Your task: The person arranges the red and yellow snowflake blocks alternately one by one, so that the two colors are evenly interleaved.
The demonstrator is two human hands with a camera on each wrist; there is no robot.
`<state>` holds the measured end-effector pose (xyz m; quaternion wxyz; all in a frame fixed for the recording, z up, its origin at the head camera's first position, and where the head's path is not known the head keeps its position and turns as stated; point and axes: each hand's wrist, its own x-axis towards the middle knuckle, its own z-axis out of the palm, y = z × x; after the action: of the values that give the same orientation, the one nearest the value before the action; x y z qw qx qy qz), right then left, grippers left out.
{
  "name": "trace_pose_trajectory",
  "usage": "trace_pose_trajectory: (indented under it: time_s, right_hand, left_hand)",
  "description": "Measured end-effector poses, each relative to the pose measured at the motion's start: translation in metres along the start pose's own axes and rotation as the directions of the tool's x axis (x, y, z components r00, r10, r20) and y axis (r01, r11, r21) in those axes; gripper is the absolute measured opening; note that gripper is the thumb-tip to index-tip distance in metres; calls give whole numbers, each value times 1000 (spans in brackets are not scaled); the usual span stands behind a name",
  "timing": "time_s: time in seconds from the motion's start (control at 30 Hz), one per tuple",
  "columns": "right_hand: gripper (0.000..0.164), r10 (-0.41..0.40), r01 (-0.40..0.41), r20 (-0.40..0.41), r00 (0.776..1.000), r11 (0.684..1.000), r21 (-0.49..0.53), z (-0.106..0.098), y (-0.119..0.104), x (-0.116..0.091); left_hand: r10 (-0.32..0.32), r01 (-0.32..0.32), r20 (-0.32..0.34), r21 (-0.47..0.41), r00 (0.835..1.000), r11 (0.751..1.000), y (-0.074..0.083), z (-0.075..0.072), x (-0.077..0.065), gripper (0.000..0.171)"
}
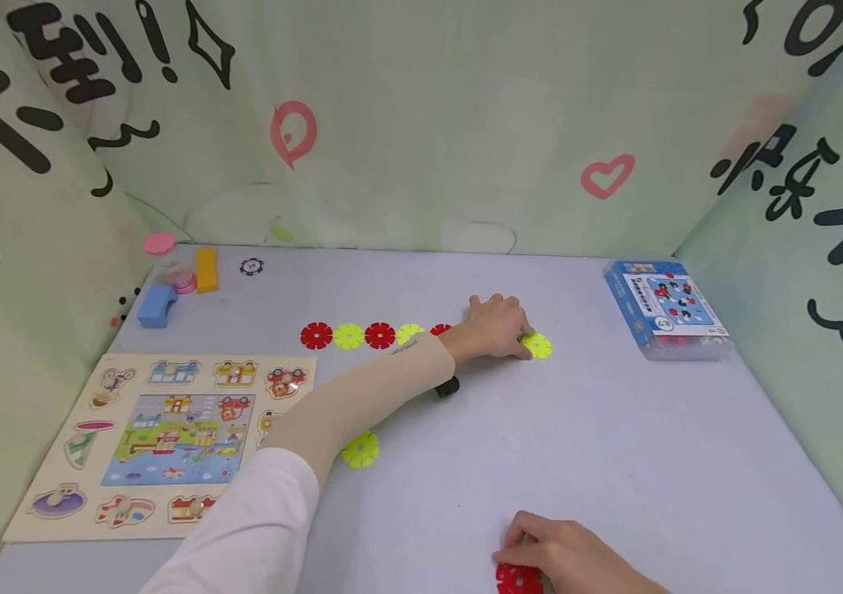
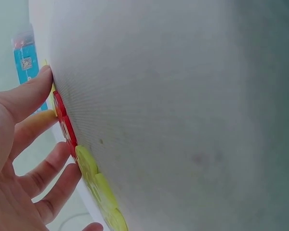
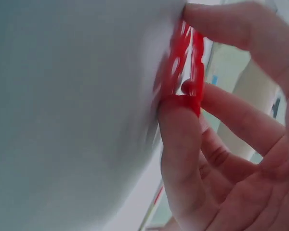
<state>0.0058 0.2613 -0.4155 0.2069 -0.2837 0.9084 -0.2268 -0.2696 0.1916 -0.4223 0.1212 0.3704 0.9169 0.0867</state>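
Observation:
My left hand (image 1: 496,327) reaches to the right end of a row of flower-shaped plastic discs and pinches a yellow-green flower disc (image 1: 538,345) by its edge. In the left wrist view its thumb and index finger (image 2: 26,137) sit on either side of that disc. To the left, red flower discs (image 1: 316,336) and yellow-green ones (image 1: 348,336) alternate; the hand and sleeve hide part of the row. At the near edge, my right hand (image 1: 570,554) grips red flower discs (image 1: 520,579). In the right wrist view, two red layers (image 3: 196,67) show between the fingers, close to the tabletop.
A wooden picture puzzle board (image 1: 135,530) lies at left. Another yellow-green disc (image 1: 360,450) lies beside my left sleeve. Blue (image 1: 157,307) and yellow (image 1: 207,271) blocks and a pink-lidded jar (image 1: 160,244) stand back left. A blue box (image 1: 666,309) lies back right.

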Motion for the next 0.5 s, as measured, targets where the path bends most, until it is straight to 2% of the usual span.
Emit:
trace_pose_trajectory:
  time_s: [0.07, 0.17, 0.23, 0.3, 0.43, 0.5]
  right_hand:
    - [47, 97, -97, -19, 995, 995, -22, -11, 6, 1]
    - [45, 190, -202, -143, 971, 976, -76, -37, 34, 5]
    - [44, 205, -244, -277, 939, 963, -115, -58, 63, 9]
    - [44, 216, -283, -387, 897, 951, -125, -80, 95, 17]
    - [47, 322, -406, -470, 822, 910, -86, -120, 144, 33]
    - [50, 373, -457, -469, 800, 886, -75, -134, 159, 42]
  left_hand:
    - [-4, 4, 3, -4, 1000, 1000, -1, 0, -1, 45]
    - [-5, 5, -1, -7, 1000, 1000, -2, 0, -1, 45]
    - [-5, 5, -7, -7, 1000, 1000, -2, 0, -2, 45]
    - [-4, 4, -14, -5, 1000, 1000, -3, 0, -2, 45]
    - [0, 0, -2, 3, 1000, 1000, -2, 0, -1, 45]
    - [5, -5, 4, 12, 1000, 1000, -1, 0, 0, 46]
